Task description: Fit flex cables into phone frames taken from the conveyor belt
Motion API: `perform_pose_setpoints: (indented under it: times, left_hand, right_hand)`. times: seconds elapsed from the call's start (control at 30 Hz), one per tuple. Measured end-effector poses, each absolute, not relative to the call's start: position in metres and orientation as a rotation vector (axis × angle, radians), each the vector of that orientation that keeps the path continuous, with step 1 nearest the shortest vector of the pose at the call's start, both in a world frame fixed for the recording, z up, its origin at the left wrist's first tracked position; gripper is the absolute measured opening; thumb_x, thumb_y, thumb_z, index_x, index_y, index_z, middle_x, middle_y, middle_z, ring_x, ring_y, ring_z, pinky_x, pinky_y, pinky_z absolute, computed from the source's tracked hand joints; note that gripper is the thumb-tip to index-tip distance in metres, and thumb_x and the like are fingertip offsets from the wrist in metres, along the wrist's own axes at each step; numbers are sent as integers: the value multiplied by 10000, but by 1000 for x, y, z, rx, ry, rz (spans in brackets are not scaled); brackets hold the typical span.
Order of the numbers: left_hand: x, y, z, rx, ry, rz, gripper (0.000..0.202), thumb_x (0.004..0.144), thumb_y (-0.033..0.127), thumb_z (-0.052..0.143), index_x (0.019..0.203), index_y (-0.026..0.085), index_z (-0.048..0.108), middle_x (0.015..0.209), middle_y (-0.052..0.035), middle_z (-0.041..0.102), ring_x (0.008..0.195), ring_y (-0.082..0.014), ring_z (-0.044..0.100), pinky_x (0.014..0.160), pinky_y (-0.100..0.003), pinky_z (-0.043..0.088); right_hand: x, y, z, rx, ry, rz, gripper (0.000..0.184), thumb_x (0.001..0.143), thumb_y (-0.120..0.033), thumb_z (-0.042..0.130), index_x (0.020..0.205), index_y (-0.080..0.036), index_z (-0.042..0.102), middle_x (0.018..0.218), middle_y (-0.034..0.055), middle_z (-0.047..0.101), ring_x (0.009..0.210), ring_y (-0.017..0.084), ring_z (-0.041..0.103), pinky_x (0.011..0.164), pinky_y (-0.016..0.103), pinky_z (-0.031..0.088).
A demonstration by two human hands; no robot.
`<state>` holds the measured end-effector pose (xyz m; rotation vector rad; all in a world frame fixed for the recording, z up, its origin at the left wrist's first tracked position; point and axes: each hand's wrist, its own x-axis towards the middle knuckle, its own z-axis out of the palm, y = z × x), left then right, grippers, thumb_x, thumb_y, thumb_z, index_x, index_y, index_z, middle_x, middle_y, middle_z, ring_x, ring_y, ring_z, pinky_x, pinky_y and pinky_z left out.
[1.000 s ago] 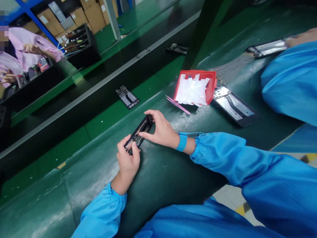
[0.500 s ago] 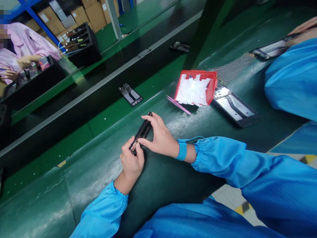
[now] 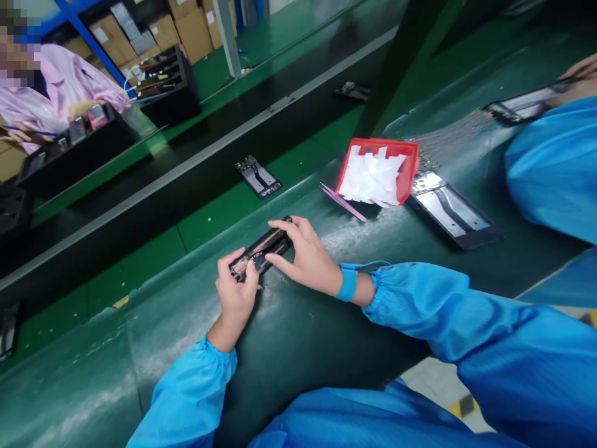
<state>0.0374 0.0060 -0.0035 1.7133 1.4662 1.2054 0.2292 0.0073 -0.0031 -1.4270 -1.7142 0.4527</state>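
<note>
Green matting [image 3: 163, 317] slantwise across the bench, scuffed pale along the middle, with blue clothing [image 3: 336, 417] at the near edge and a patch of floor [image 3: 438, 376] at near right. Over the mat, at centre, an opened phone body [image 3: 260, 250], dark-framed and tilted; contact with the mat beneath impossible to tell. Left hand [image 3: 236, 298] closed on the left end, thumb on the inner side. Right hand [image 3: 310, 258] gripping the right end, fingertips over the far corner, thumb at the near long edge. On the right wrist, a blue strap [image 3: 347, 282] with a thin cord. Farther right, pink tweezers [image 3: 345, 204] lying just beside a red bin [image 3: 409, 177] heaped with white strips [image 3: 373, 177]. Right of the bin, another opened phone [image 3: 452, 211] flat on the mat, thin grey strands [image 3: 448, 138] spread behind. At far right, a co-worker's blue sleeve [image 3: 555, 165] and hand [image 3: 576, 92] on one more phone [image 3: 527, 107]. Beyond the mat, on a lower green strip [image 3: 224, 211], a phone frame [image 3: 259, 177] near the centre, a second frame [image 3: 7, 331] at the left edge, a third frame [image 3: 353, 91] farther right. Past a metal rail [image 3: 205, 152], at far left, a person in pink [image 3: 60, 78] behind a black tray [image 3: 79, 155]; rightward, a black compartment box [image 3: 184, 87] and brown cartons [image 3: 192, 34].
</note>
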Motion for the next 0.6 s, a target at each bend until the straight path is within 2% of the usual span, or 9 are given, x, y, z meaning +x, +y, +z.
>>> perform_pose_setpoints:
  times: [0.1,0.2,0.33,0.4,0.5,0.6]
  left_hand:
    - [37,11,2,1510,1433,1157,399,926,450,696,1208,188,589,859,-4,712,413,-108,624,355,-204,504]
    - [40,12,7,1422,1446,1129,369,882,427,729,1128,179,612,762,36,642,320,-76,505,258,-192,389]
    - [40,14,5,1367,1354,986,379,849,428,758,1109,185,627,731,45,586,324,-60,440,242,-188,331]
    - [37,15,2,1329,1278,989,479,877,479,729,1252,210,599,848,0,640,396,-67,491,285,-187,376]
    - [35,18,-1,1233,1114,1042,643,913,578,653,1441,249,492,1181,-104,677,703,-153,677,453,-217,532]
    - [37,19,-4,1171,1040,1056,618,852,542,747,1336,212,547,1256,-128,683,971,-221,712,696,-279,623]
  right_hand:
    - [237,12,-2,-1388,-1746,414,441,971,-356,642,1377,-212,552,1309,171,521,1294,354,524,1062,555,479]
    - [241,14,-1,-1309,-1884,331,299,1005,-381,617,1234,-188,620,1238,156,615,1200,348,576,1024,537,466]
    - [242,14,-1,-1203,-2162,354,271,1063,-359,528,1203,-161,650,1037,128,697,966,310,647,881,459,509]
    - [244,15,-1,-1213,-2151,415,261,1069,-292,472,1221,-170,645,1064,130,705,981,303,652,878,446,524]
    - [245,16,-1,-1265,-1954,610,214,1033,-219,467,1172,-202,629,1095,105,714,1006,283,662,916,447,537]
    - [243,12,0,-1231,-1740,956,122,1021,-245,492,1115,-206,558,961,55,701,839,226,677,795,381,570]
